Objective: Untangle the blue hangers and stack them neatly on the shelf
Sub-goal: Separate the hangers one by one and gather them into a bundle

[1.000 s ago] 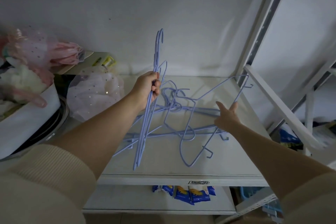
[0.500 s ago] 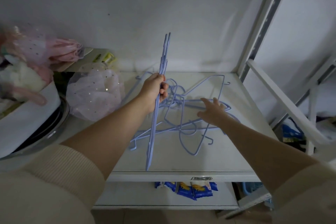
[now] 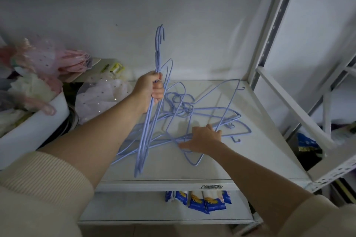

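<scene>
Hangers bundle (image 3: 148, 121) fisted left, right splayed

Left hand (image 3: 152, 90) grips upright hanger bundle (image 3: 148, 121); right hand (image 3: 204, 138) flat on tangled hangers (image 3: 202, 109), shelf (image 3: 250, 159).

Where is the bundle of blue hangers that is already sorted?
The sorted bundle stands nearly upright left of centre in the head view, gripped by the left hand, its lower end near the shelf front edge.
</scene>
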Demonstrator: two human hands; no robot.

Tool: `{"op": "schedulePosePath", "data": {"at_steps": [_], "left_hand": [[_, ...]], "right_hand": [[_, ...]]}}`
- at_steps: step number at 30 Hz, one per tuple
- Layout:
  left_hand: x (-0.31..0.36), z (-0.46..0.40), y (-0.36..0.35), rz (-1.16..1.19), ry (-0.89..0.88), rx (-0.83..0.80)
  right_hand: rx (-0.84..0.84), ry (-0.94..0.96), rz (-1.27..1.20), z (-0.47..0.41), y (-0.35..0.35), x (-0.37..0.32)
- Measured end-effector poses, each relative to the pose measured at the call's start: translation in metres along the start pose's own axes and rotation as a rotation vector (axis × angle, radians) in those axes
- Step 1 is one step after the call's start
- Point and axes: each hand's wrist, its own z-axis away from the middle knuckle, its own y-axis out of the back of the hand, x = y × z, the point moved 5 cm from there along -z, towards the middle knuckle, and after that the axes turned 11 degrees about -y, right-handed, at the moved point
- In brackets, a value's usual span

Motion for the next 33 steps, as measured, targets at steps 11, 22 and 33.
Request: {"op": "schedulePosePath", "data": {"at_steps": [11, 22, 33], "left_hand": [[0.016, 0.013, -0.003, -0.262, -0.006, -0.079], [0.010, 0.008, 0.016, -0.565, -0.146, 0.020], [0.000, 0.002, -0.002, -0.505, -0.141, -0.057]], "right_hand": [[0.010, -0.009, -0.124, 0.002, 0.006, 0.027], [0.175, -0.082, 0.011, -0.008, 0.026, 0.082], [0.325, -0.196, -0.088, -0.014, 0.034, 0.089]]}}
